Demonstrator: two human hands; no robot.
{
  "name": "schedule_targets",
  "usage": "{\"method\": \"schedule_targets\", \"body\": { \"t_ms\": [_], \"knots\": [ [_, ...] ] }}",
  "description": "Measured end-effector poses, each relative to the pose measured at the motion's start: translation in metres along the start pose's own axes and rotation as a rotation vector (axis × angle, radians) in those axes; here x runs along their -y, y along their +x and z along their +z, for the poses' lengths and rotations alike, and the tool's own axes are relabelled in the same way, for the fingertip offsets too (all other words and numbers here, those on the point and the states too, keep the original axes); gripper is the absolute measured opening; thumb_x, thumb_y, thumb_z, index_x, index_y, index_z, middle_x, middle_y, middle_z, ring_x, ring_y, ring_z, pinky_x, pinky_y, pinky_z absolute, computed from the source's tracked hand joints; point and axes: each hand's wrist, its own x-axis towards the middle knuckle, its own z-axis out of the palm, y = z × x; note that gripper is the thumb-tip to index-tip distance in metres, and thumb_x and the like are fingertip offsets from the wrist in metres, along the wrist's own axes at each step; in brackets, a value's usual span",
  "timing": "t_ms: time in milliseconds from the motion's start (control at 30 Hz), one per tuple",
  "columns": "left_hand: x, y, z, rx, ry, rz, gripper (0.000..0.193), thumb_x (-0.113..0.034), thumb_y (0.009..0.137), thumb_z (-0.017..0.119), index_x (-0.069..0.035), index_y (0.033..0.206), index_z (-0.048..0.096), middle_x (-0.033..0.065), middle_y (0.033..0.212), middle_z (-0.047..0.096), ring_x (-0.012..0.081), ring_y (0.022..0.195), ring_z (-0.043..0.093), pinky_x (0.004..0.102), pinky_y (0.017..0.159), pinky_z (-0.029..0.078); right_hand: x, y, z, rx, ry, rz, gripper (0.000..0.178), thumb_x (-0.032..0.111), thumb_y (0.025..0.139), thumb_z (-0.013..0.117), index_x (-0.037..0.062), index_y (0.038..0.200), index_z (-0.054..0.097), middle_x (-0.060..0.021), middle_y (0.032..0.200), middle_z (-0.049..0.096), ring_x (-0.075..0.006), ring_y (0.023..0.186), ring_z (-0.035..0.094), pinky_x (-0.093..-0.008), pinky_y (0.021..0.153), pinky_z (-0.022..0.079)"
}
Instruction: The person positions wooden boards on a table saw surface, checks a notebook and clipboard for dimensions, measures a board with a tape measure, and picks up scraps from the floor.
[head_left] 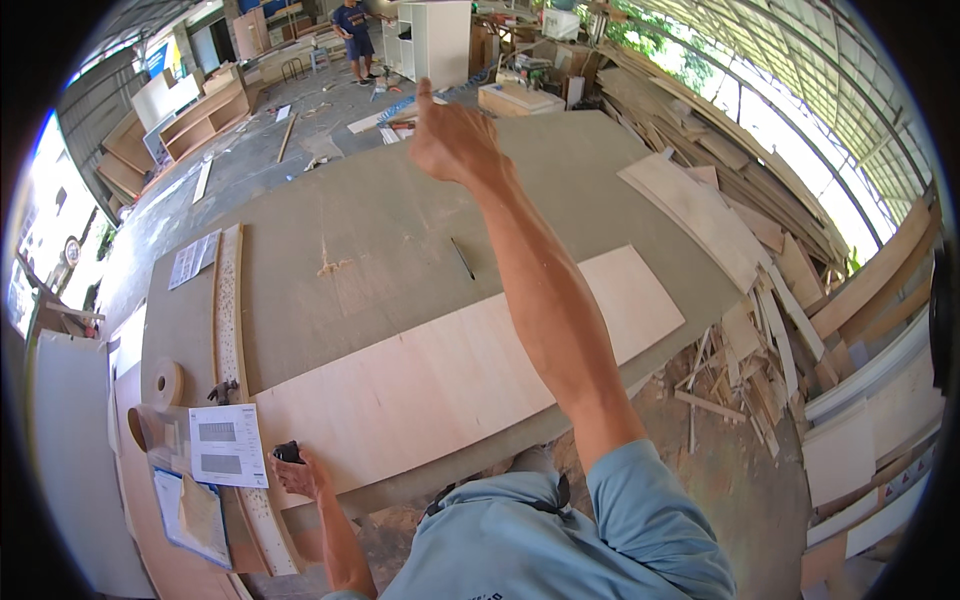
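Observation:
My left hand [305, 478] is closed around a small black tape measure [288, 453], at the near left end of a long pale plywood strip [430, 385]. My right hand [455, 143] is raised over the far side of the big grey-brown board [370, 235]. One of its digits points away from me; the rest are curled in, and nothing shows in them. A thin dark pencil [462, 258] lies on the board, left of my right forearm. Beside my left hand lies a printed drawing sheet [228, 470].
A speckled wooden strip [229, 300], tape roll [168, 383], dark metal tool [224, 392] and blue clipboard [165, 510] lie at left. Stacked boards [700, 130] and offcuts [740, 370] fill the right. Far off, a person [354, 38] stands beside a white cabinet [440, 42].

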Motion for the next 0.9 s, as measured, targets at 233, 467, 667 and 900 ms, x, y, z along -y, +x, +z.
{"method": "schedule_targets", "body": {
  "t_ms": [233, 467, 667, 900],
  "knots": [
    [0.001, 0.003, -0.002, 0.053, 0.003, -0.045, 0.077, -0.042, 0.084, 0.06, -0.012, 0.147, 0.027, 0.0148, 0.143, 0.04, 0.0342, 0.131, 0.04, 0.0547, 0.101, 0.032, -0.012, -0.008, 0.024, 0.144, -0.008, 0.046, 0.075, 0.014, 0.084, 0.049, -0.0026, 0.15, 0.018, -0.0247, 0.104, 0.067, -0.0376, 0.1, 0.065, -0.0479, 0.094, 0.045],
    [-0.005, -0.003, -0.006, 0.05, -0.004, -0.041, 0.077, -0.04, 0.084, 0.06, -0.01, 0.147, 0.027, 0.014, 0.144, 0.04, 0.0348, 0.131, 0.039, 0.0551, 0.102, 0.032, -0.027, -0.02, 0.029, 0.057, -0.082, 0.055, 0.072, 0.014, 0.084, 0.046, 0.0028, 0.151, 0.021, -0.0239, 0.098, 0.068, -0.0394, 0.095, 0.066, -0.0505, 0.091, 0.047],
    [-0.002, 0.001, -0.011, 0.044, 0.0, -0.061, 0.078, -0.041, 0.084, 0.061, -0.013, 0.148, 0.027, 0.0137, 0.143, 0.04, 0.0344, 0.132, 0.038, 0.0554, 0.102, 0.031, -0.019, -0.015, 0.023, 0.111, -0.037, 0.05, 0.069, 0.013, 0.085, 0.047, 0.0024, 0.15, 0.024, -0.0223, 0.103, 0.068, -0.0371, 0.099, 0.066, -0.0477, 0.091, 0.048],
    [-0.002, 0.003, -0.002, 0.002, -0.02, -0.031, 0.076, -0.04, 0.084, 0.061, -0.013, 0.148, 0.028, 0.0148, 0.142, 0.042, 0.0348, 0.131, 0.04, 0.056, 0.101, 0.032, -0.053, -0.023, 0.106, 0.367, -0.09, 0.048, 0.068, 0.01, 0.086, 0.042, 0.01, 0.152, 0.024, -0.0253, 0.118, 0.062, -0.0406, 0.111, 0.06, -0.0522, 0.1, 0.042]
  ]
}}
